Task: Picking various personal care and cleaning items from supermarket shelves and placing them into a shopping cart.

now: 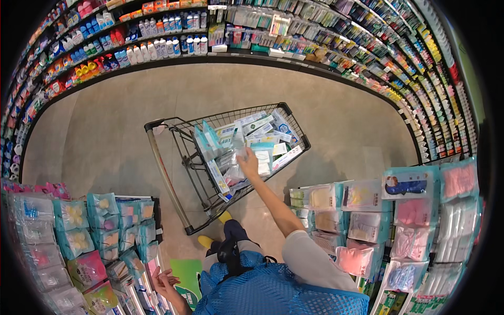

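My right hand point(249, 162) reaches over a wire shopping cart point(185, 146), its fingers closed on a clear plastic package point(238, 142). What lies inside that package is too blurred to tell. Beneath and around it, the basket holds many boxed goods, among them a long white box point(286, 158) along the near side. Teal-edged pouches point(208, 137) stand at the handle end, and another teal pouch point(263, 151) lies just right of my hand. Low on the left, my left hand point(167, 281) is held with fingers apart and nothing in it, near the hanging goods of a shelf.
Teal-edged packs hang on racks at my left point(76, 241) and right point(360, 226). Across the aisle floor point(130, 94), a curved-looking shelf carries bottles point(169, 46) and pens in packs point(280, 25). The cart handle point(167, 177) points towards the left, near my yellow shoes point(205, 241).
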`<action>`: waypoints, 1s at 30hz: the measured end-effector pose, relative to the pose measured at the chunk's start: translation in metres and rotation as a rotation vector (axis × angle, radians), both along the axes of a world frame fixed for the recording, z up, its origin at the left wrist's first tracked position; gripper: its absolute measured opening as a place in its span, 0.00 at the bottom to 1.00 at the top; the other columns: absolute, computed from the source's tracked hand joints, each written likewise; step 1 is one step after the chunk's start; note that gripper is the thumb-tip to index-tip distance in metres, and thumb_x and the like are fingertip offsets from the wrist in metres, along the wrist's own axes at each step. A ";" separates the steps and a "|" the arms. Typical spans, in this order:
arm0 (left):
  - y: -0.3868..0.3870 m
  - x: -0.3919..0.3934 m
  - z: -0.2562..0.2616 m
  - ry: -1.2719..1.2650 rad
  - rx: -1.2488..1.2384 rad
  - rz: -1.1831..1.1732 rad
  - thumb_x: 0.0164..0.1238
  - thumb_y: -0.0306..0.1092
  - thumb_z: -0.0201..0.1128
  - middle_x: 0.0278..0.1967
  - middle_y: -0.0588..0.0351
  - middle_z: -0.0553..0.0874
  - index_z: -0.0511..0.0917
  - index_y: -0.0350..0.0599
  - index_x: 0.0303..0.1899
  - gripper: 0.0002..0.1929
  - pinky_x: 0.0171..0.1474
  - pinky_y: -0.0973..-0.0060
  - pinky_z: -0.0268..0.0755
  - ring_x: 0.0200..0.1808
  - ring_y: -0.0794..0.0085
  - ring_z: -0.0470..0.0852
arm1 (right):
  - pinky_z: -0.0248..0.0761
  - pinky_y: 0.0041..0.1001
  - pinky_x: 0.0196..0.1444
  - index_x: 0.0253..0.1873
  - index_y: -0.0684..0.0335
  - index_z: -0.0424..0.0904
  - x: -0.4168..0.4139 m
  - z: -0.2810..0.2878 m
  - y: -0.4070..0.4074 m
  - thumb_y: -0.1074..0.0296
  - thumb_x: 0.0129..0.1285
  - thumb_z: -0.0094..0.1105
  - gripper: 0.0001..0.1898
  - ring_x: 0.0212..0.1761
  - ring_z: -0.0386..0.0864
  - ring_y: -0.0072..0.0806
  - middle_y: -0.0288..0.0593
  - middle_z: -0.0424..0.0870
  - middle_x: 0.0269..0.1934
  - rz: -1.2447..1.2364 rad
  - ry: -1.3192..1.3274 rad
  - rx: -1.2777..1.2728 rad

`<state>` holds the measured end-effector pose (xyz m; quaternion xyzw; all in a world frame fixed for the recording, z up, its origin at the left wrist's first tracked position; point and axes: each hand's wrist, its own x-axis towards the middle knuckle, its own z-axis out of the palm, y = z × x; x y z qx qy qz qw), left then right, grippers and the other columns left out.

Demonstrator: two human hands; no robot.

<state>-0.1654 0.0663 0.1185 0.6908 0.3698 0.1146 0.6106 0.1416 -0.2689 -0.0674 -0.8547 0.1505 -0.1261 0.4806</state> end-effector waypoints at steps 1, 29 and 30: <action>-0.007 0.001 0.001 0.022 -0.007 0.000 0.70 0.38 0.53 0.33 0.51 0.81 0.70 0.35 0.53 0.17 0.21 0.85 0.68 0.21 0.78 0.77 | 0.69 0.37 0.50 0.48 0.69 0.73 0.000 -0.005 0.004 0.65 0.50 0.64 0.21 0.48 0.77 0.50 0.58 0.79 0.44 0.056 0.047 -0.047; -0.014 -0.004 0.003 -0.115 -0.070 0.149 0.66 0.30 0.56 0.31 0.55 0.83 0.77 0.36 0.45 0.10 0.31 0.82 0.73 0.28 0.79 0.80 | 0.72 0.35 0.30 0.36 0.69 0.79 -0.019 -0.005 -0.013 0.62 0.55 0.62 0.13 0.25 0.80 0.40 0.51 0.80 0.23 0.629 0.089 -0.435; 0.001 -0.020 0.009 -0.109 0.023 0.240 0.65 0.30 0.57 0.30 0.56 0.83 0.77 0.36 0.44 0.10 0.30 0.82 0.72 0.28 0.80 0.80 | 0.72 0.35 0.30 0.36 0.69 0.79 -0.024 0.018 0.015 0.62 0.55 0.62 0.13 0.25 0.80 0.40 0.51 0.80 0.23 0.659 0.051 -0.436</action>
